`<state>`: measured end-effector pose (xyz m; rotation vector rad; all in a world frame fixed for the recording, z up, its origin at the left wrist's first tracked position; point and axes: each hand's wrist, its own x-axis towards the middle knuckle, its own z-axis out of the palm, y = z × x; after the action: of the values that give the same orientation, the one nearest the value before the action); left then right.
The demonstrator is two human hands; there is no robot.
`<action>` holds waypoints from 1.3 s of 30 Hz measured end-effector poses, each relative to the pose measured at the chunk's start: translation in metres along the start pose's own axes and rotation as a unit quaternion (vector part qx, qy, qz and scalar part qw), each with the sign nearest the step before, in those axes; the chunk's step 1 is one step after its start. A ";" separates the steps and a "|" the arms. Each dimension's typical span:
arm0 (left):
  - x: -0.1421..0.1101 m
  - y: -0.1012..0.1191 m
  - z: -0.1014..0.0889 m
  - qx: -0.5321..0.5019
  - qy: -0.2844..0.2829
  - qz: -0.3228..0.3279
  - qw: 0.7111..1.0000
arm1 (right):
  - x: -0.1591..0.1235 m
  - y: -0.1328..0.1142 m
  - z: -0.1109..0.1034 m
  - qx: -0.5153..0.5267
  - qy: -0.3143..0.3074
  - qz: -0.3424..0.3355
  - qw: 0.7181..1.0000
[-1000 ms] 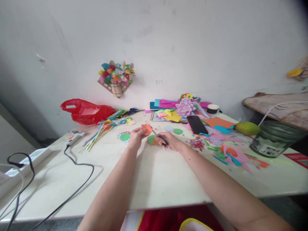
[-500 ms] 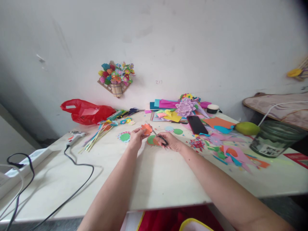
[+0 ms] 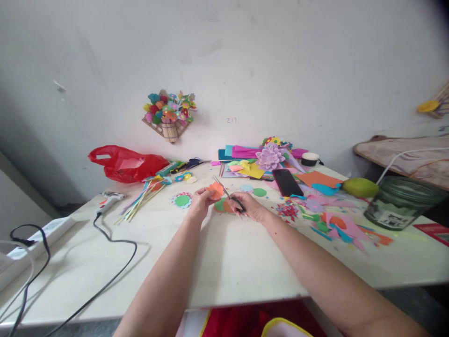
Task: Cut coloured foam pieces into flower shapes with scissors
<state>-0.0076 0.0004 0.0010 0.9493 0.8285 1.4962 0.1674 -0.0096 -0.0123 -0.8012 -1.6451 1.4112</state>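
Observation:
Over the middle of the table, my left hand (image 3: 200,203) pinches an orange paper flower (image 3: 216,190) with a scalloped edge. My right hand (image 3: 247,206) is closed round the black handles of a pair of scissors (image 3: 238,204). The blades point up and left, right beside the flower's right edge. Below the hands lie a green disc (image 3: 220,205) and an orange disc, partly covered by the right hand. Left of my left hand sits a green disc ringed by a scalloped border (image 3: 183,201).
A glue gun (image 3: 111,202) with its cord, thin sticks (image 3: 142,202) and a red plastic bag (image 3: 128,164) lie at left. To the right are a phone (image 3: 286,182), paper scraps (image 3: 338,222), a glass jar (image 3: 403,201) and stacked coloured sheets (image 3: 243,152).
The orange flower has turned in my left hand and shifted slightly right and down. The scissors' blades look a little further apart; my right hand has barely moved.

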 end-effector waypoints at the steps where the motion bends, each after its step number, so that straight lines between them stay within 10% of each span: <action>1: 0.000 0.000 0.000 0.000 -0.003 -0.001 1.000 | 0.000 0.000 0.000 0.001 0.002 0.000 1.000; 39: 0.002 -0.006 -0.003 0.044 -0.034 -0.018 0.998 | -0.007 -0.021 0.012 0.016 0.042 0.020 0.999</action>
<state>-0.0075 0.0035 -0.0057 1.0387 0.8630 1.3993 0.1612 -0.0248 0.0066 -0.8688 -1.5463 1.4088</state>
